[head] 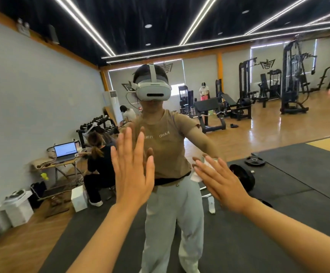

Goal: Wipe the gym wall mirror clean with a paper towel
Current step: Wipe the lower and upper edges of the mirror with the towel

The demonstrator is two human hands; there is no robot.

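The wall mirror (248, 150) fills the whole view, and I stand right in front of it. My left hand (133, 170) lies flat on the glass with its fingers straight and spread, pointing up. My right hand (222, 184) also lies flat, its straight fingers pressing a white paper towel (196, 177) against the mirror. Only a small edge of the towel shows past the fingers. The reflections of both hands meet them at the glass.
The mirror reflects a gym: my own reflection (166, 154) in the middle, black floor mats, a barbell with weight plates (243, 174), a white bottle (211, 204) on the mat, people at a laptop table (65, 152) on the left, weight machines (292, 79) at the far right.
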